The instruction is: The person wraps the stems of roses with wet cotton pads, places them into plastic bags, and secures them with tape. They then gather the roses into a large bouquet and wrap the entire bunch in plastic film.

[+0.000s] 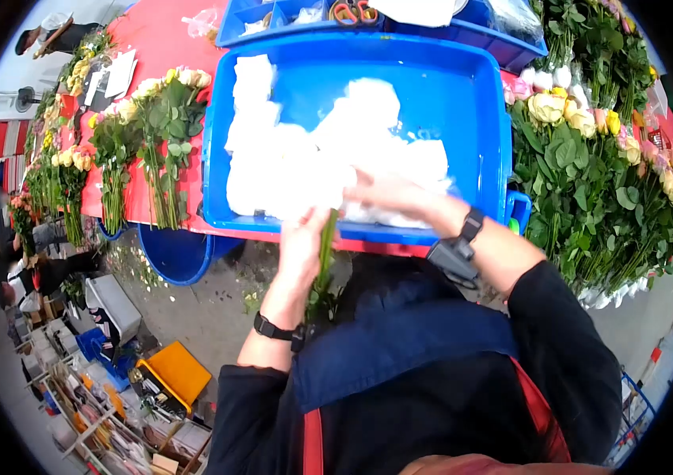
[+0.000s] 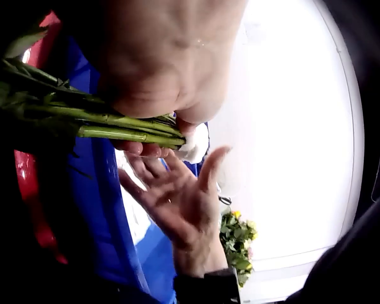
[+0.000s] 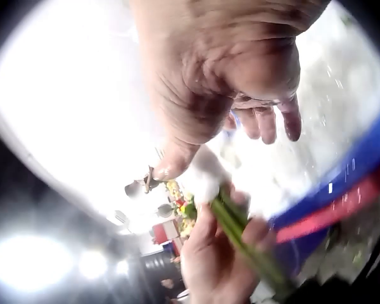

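My left hand (image 1: 301, 245) grips a bunch of green flower stems (image 2: 126, 126) at the front edge of a blue tray (image 1: 447, 87). Their cut ends point toward the tray, and the leafy part trails down toward my body. A wet-looking white wad (image 2: 195, 145) covers the stem ends. Just beside it is my right hand (image 1: 396, 195), blurred in the head view. In the left wrist view its fingers are spread and mostly straight, the palm facing the stems, nothing held. White soft pads (image 1: 289, 166), overexposed, lie heaped in the tray below both hands.
Bundles of roses (image 1: 574, 174) lie on the red-covered table at the right, more rose bunches (image 1: 166, 119) at the left. Behind the tray stands a blue divided box (image 1: 273, 17) with scissors (image 1: 352, 12). A blue bucket (image 1: 174, 253) and a yellow crate (image 1: 178, 372) are on the floor.
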The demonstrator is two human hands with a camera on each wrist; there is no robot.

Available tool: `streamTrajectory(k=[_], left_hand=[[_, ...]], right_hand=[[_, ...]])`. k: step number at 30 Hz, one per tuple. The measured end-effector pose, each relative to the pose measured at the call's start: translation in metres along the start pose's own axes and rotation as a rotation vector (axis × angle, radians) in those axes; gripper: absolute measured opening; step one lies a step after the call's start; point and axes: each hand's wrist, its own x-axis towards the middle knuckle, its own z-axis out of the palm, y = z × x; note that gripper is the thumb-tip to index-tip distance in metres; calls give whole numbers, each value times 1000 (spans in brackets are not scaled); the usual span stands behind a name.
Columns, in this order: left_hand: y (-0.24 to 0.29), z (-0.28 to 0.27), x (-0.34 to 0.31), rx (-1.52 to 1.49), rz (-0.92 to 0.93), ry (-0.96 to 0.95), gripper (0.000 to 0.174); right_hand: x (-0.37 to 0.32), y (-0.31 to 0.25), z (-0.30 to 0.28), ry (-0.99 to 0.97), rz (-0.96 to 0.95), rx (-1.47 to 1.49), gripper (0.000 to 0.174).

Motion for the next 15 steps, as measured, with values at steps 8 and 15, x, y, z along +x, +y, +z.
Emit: streamTrajectory(k=[8, 15], left_hand=[[13, -60, 13, 48, 35, 60, 26], [15, -62, 13, -14, 49, -6, 23]], right_hand=[[-21, 10, -127, 340, 99, -862, 23], [-46, 55, -61, 125, 43, -1150, 19]])
